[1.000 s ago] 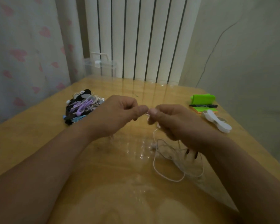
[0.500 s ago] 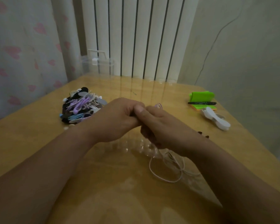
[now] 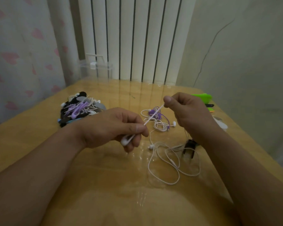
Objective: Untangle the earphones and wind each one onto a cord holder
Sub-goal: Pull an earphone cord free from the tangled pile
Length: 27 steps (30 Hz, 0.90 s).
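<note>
My left hand (image 3: 114, 128) pinches a white earphone cord near its earbud (image 3: 126, 141), which pokes out below the fingers. My right hand (image 3: 186, 110) pinches the same cord higher up, so a short stretch (image 3: 153, 115) runs taut between the two hands. The rest of this white earphone (image 3: 170, 162) lies in loose loops on the table in front of my right forearm. A black cord holder (image 3: 189, 148) sits among those loops. Beyond my hands lies a second tangle of purple and white earphones (image 3: 158, 119).
A pile of wound earphones and cord holders (image 3: 78, 110) lies at the left of the wooden table (image 3: 39, 136). White cord holders (image 3: 221, 123), a black pen and a green object (image 3: 203, 96) sit behind my right hand. A clear box (image 3: 96, 67) stands at the table's far edge.
My hands were pressed together half a second ago; now they have drawn apart, the right up and to the right, stretching the white cord taut. The purple and white tangle has come into view.
</note>
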### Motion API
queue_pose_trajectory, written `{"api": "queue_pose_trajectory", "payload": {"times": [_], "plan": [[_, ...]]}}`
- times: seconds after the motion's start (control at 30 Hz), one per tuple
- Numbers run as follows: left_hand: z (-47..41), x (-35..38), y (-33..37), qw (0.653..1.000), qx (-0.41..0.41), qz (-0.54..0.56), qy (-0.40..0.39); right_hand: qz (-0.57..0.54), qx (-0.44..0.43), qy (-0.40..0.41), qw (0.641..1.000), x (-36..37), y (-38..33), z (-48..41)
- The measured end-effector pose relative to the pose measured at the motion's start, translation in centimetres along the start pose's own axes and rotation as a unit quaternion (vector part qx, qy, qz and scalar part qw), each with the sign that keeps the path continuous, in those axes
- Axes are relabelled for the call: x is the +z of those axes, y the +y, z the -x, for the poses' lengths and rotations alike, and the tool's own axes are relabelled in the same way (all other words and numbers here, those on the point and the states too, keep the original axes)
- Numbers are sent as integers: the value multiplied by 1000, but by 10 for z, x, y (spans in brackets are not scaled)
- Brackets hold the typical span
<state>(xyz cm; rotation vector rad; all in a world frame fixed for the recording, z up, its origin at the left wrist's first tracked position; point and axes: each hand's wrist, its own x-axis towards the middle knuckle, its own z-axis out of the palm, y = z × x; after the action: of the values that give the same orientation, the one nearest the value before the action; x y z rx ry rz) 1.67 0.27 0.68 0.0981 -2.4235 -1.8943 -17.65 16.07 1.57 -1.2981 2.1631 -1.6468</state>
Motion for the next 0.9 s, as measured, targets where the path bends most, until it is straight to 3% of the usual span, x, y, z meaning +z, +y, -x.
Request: {"api": "queue_pose_trajectory", "payload": {"times": [0.13,0.27,0.43,0.6,0.7,0.77,0.9], "plan": [[-5,6,-1,989,63,129,-19,10,17,10,1000,7,3,0],[-13,11,-1,976,100,168,96,40,8,-45,998,25,2,9],[-18,8,-4,962,131,57,235,108,-73,-131,983,43,-7,20],[-17,7,-11,942,129,-108,291,187,-88,-172,963,38,-13,23],[-15,4,-11,935,103,-209,269,203,-94,-109,969,24,-18,19],[-13,5,-10,943,72,-244,213,153,-105,-68,980,14,-20,15],[-8,13,0,980,47,-185,56,13,-101,-74,992,2,-20,10]]}}
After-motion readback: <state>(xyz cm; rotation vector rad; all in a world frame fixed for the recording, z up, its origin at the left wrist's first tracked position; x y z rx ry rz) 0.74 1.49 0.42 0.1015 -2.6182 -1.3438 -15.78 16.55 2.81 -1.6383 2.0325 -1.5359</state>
